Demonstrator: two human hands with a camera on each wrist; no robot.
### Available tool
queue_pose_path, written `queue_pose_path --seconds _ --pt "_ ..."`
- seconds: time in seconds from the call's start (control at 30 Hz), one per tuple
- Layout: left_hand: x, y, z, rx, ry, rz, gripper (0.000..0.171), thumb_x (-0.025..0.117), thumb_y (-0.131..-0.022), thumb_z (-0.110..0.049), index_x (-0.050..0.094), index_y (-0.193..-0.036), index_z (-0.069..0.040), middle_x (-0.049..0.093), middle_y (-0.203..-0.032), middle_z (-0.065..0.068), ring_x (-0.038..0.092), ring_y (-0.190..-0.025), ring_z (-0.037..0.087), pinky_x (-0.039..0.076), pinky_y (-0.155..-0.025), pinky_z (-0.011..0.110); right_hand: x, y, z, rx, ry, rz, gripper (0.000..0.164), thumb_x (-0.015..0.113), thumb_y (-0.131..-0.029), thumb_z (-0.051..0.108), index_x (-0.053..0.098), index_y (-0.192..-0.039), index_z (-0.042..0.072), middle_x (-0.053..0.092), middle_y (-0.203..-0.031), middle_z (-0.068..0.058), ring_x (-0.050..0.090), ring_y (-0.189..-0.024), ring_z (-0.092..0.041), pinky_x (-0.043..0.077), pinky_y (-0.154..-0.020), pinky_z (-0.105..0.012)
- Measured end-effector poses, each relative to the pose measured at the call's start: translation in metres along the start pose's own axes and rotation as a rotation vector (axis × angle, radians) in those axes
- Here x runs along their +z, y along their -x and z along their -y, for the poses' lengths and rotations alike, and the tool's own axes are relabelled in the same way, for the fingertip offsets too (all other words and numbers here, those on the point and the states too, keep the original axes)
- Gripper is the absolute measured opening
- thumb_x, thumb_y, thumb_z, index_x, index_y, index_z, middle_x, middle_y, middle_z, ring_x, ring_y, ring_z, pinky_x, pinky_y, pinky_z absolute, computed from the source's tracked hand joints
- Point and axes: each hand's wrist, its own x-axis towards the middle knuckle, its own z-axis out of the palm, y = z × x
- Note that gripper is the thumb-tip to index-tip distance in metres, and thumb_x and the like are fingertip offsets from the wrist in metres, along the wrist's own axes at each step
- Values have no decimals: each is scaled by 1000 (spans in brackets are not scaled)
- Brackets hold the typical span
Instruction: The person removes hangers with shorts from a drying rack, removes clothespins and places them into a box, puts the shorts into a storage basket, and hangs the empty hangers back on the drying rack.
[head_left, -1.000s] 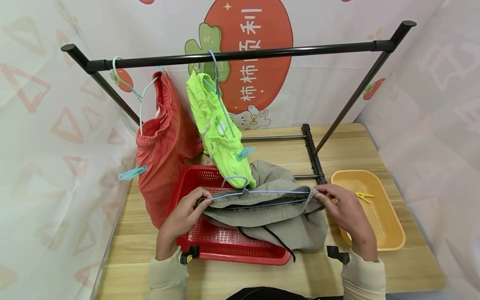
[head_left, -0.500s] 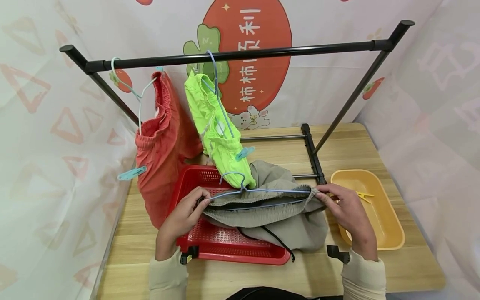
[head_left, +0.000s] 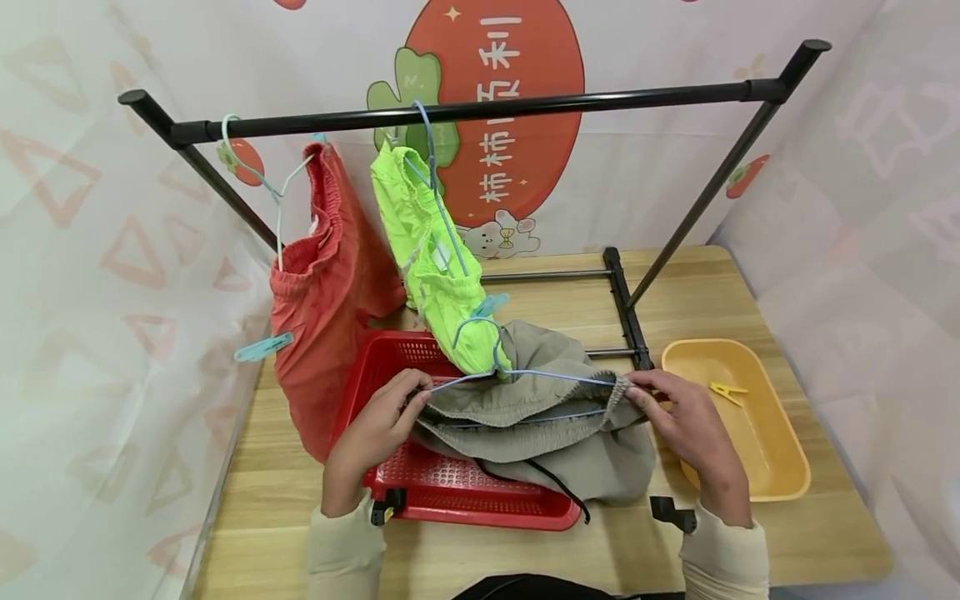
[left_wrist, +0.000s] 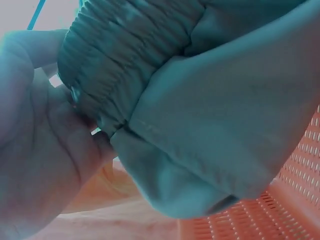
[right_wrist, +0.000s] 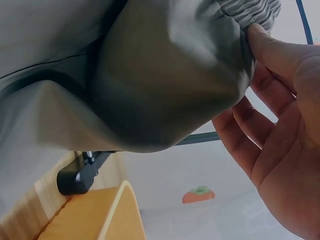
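Grey shorts (head_left: 525, 442) with a gathered elastic waistband and a black drawstring are spread between both hands, partly over a red basket (head_left: 480, 500). A blue wire hanger (head_left: 547, 374) lies within the waistband, its hook standing up in front of the lime-green garment. My left hand (head_left: 382, 421) pinches the waistband's left end along with the hanger's end. At the other end my right hand (head_left: 686, 417) grips the waistband between thumb and fingers. In the right wrist view the thumb presses on the gathered edge of the shorts (right_wrist: 175, 75).
A black rack (head_left: 525, 108) spans the back, bearing red shorts (head_left: 322, 333) and a lime-green garment (head_left: 450, 292) on hangers. Light-blue clothespins (head_left: 264, 347) clip them. To the right, a yellow tub (head_left: 772, 433) holds a yellow clothespin (head_left: 727, 392) on the wooden table (head_left: 825, 533).
My left hand has shifted slightly right and up along with the waistband's left end. The hanger hook has risen and tilted right. My right hand stays nearly in place.
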Motion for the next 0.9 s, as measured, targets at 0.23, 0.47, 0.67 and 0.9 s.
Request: queue_pose_path --seconds 0.23,0.47,0.67,0.9 --pt "-6 11 5 -151 18 122 42 64 -104 -19 53 -143 -9 63 -123 7 60 -106 20 53 -91 45 1 0 -2 -2 10 -36 25 73 -89 -11 73 -110 4 71 -93 -4 56 -74 -9 44 -70 -16" --pt "-12 26 14 -196 50 254 50 69 -101 -28 57 -144 -7 66 -127 3 61 -113 24 50 -97 52 4 1 -5 11 -37 -81 25 70 -87 -17 71 -107 -2 69 -89 -4 54 -72 -7 43 -67 -16" --pt "-12 26 17 -193 -6 225 29 71 -98 -9 69 -126 -9 69 -110 -2 63 -100 20 53 -91 48 3 3 -6 42 -60 -89 23 68 -91 -15 71 -109 -2 69 -94 -7 56 -78 -4 44 -72 -13" --pt "-11 22 12 -225 -66 169 17 70 -99 -12 72 -116 -14 65 -94 -5 60 -85 14 54 -79 34 2 3 -7 72 -107 -88 28 68 -89 -17 72 -111 0 70 -95 -6 56 -76 -4 44 -67 -13"
